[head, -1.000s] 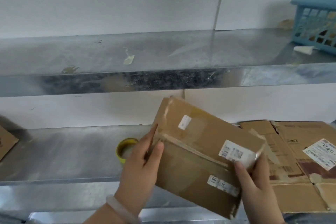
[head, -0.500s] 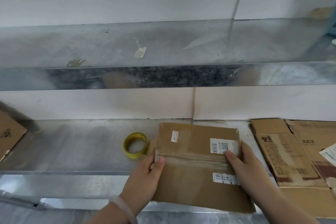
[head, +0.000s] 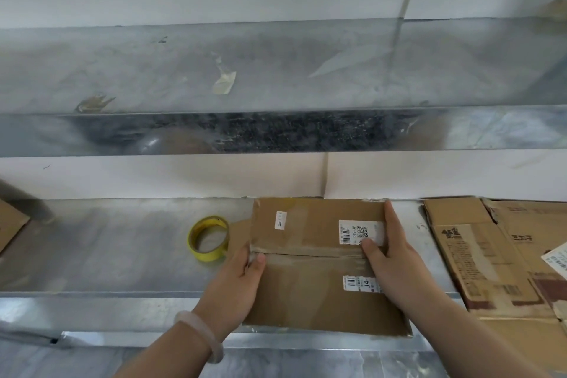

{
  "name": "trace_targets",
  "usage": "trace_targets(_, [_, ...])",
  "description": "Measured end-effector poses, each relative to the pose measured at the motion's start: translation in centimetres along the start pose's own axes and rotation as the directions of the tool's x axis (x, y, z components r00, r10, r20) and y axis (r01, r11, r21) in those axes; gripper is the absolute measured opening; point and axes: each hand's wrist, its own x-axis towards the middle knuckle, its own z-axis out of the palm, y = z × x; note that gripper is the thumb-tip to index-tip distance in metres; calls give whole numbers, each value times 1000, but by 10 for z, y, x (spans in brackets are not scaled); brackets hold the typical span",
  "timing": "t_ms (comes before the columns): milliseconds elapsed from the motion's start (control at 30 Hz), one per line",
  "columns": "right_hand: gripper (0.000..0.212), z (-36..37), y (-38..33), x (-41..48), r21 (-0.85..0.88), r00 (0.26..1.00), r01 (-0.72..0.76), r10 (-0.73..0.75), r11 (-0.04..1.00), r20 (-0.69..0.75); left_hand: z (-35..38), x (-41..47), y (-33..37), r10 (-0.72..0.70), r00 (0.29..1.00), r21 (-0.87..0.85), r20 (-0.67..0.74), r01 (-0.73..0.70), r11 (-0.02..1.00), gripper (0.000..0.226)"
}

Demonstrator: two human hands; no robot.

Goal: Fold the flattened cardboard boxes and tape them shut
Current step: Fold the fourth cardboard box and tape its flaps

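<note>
On the metal shelf (head: 122,255), cardboard box (head: 313,285) between left hand (head: 236,279) and right hand (head: 389,258), fingers (head: 394,224) gripping its sides.

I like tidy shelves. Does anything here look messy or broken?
Yes. A pale tape scrap and a brownish scrap lie on the upper shelf. The cardboard box wears torn old labels and leftover tape, and its near end sticks out past the front edge of the lower shelf.
</note>
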Motion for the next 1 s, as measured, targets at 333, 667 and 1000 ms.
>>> trace_targets(333, [81, 3, 2, -9, -78, 997, 49, -43, 996, 71, -20, -11, -10, 12, 999, 128, 43, -18, 992, 22])
trace_targets(667, [80, 1, -3, 20, 57, 990, 138, -138, 989, -2, -17, 11, 1, 78, 995, 19, -67, -77, 997, 45])
trace_targets(1000, [82, 19, 12, 8, -21, 998, 60, -60, 998, -23, 3, 6, -16, 169, 979, -31, -111, -173, 984, 58])
